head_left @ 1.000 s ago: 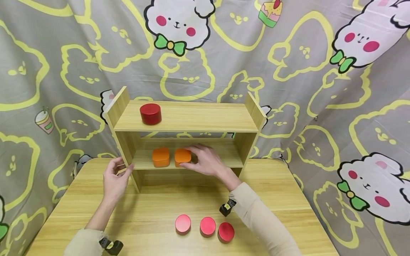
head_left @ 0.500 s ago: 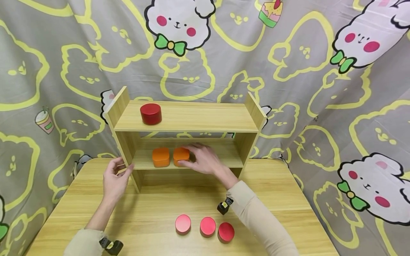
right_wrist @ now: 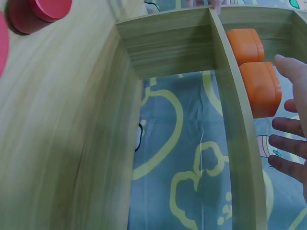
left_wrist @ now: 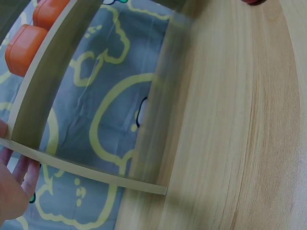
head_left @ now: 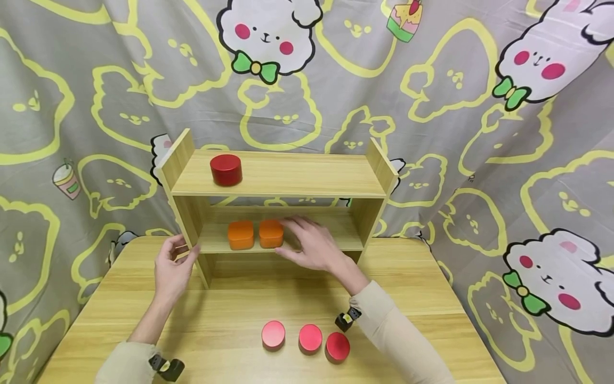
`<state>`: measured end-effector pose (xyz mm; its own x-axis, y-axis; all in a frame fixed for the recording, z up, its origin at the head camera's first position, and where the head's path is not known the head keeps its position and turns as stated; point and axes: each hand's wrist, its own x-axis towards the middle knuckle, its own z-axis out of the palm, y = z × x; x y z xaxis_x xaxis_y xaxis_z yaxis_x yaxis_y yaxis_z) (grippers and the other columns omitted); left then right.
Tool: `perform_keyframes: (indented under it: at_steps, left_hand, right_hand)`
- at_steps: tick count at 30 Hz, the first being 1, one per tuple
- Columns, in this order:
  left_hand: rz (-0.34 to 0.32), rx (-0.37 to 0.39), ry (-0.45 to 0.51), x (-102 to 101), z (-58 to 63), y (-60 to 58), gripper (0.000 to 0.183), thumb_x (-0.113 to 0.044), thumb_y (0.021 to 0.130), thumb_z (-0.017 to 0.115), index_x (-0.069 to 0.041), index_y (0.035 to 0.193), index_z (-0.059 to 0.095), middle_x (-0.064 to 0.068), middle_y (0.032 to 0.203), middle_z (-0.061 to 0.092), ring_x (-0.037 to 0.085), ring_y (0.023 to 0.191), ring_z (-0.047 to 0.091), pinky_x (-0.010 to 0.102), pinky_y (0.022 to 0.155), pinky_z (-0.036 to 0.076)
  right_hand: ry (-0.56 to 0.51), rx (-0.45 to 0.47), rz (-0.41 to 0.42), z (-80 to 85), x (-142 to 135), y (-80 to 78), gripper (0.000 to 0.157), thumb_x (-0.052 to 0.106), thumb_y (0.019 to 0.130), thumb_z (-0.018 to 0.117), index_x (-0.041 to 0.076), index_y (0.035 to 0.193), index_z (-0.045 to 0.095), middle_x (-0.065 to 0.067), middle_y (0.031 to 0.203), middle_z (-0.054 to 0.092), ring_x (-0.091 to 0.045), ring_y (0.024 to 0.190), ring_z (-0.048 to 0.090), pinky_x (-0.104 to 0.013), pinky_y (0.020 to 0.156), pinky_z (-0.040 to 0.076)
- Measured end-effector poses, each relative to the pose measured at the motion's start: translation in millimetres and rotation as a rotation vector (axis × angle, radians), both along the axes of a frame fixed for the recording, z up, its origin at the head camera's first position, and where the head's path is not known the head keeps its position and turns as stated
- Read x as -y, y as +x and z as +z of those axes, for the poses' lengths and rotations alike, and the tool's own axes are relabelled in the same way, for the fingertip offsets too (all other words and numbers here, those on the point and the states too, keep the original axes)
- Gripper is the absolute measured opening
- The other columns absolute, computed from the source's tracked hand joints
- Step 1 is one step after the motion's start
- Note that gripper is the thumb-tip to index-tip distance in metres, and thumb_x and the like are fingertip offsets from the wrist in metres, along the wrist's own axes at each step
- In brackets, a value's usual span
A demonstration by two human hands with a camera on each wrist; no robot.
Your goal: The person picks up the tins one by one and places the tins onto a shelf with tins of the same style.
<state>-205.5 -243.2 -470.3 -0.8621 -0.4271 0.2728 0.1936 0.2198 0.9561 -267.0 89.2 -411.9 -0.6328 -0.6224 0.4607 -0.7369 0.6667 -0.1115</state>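
My left hand (head_left: 174,269) grips the left side panel of a small wooden shelf (head_left: 288,184), thumb on one face and fingers on the other, as the left wrist view also shows. On the middle board stand two orange rounded-square tins, the left one (head_left: 241,235) and the right one (head_left: 271,233), with a narrow gap between them. Just right of the right tin is my right hand (head_left: 314,246), fingers spread and holding nothing. The right wrist view shows the thumb and fingers apart from that tin (right_wrist: 261,89).
A red round tin (head_left: 226,170) stands on the shelf's top board, toward the left. Three more red round tins, including the leftmost (head_left: 273,335), sit on the wooden table (head_left: 230,314) before the shelf. Behind hangs a patterned curtain (head_left: 360,69).
My right hand first slides the right orange tin slightly left, then lets go and draws back to the right. The left hand stays on the side panel.
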Motion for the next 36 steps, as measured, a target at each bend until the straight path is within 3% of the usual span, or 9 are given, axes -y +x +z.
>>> perform_keyframes:
  at_steps: [7, 21, 30, 36]
  left_hand:
    - [-0.004, 0.006, 0.006, 1, 0.5, -1.8, 0.034, -0.002, 0.097, 0.072, 0.003, 0.129, 0.06, -0.02, 0.103, 0.059, -0.004, 0.096, 0.06, 0.002, 0.079, 0.054]
    - [-0.007, 0.017, 0.01, 1, 0.3, -3.0, 0.037, -0.004, 0.098, 0.072, 0.003, 0.132, 0.059, -0.019, 0.104, 0.058, -0.005, 0.097, 0.059, 0.001, 0.08, 0.053]
    - [0.0, 0.03, 0.008, 2, -1.4, -2.9, 0.038, -0.004, 0.097, 0.072, 0.002, 0.132, 0.059, -0.02, 0.103, 0.058, -0.006, 0.096, 0.059, 0.001, 0.081, 0.052]
    - [-0.004, 0.021, 0.003, 2, -0.8, -2.5, 0.037, -0.004, 0.098, 0.072, 0.002, 0.132, 0.06, -0.019, 0.104, 0.058, -0.005, 0.097, 0.059, 0.001, 0.081, 0.053]
  right_hand:
    - [-0.006, -0.035, 0.015, -1.5, -14, 17.6, 0.071, 0.059, 0.093, 0.072, 0.019, 0.149, 0.058, -0.001, 0.145, 0.065, -0.023, 0.13, 0.066, -0.041, 0.089, 0.065]
    - [-0.009, -0.085, 0.052, -6.5, -43, 48.7, 0.069, 0.058, 0.093, 0.072, 0.016, 0.147, 0.06, -0.001, 0.14, 0.068, -0.022, 0.125, 0.068, -0.041, 0.097, 0.063]
    - [-0.007, -0.14, 0.077, -19.6, -63, 67.1, 0.07, 0.067, 0.098, 0.059, 0.016, 0.146, 0.06, 0.0, 0.138, 0.069, -0.021, 0.122, 0.07, -0.039, 0.098, 0.062]
    - [0.01, -0.154, 0.082, -29.3, -75, 79.8, 0.07, 0.067, 0.098, 0.059, 0.015, 0.146, 0.06, 0.0, 0.138, 0.07, -0.02, 0.123, 0.069, -0.038, 0.098, 0.062]
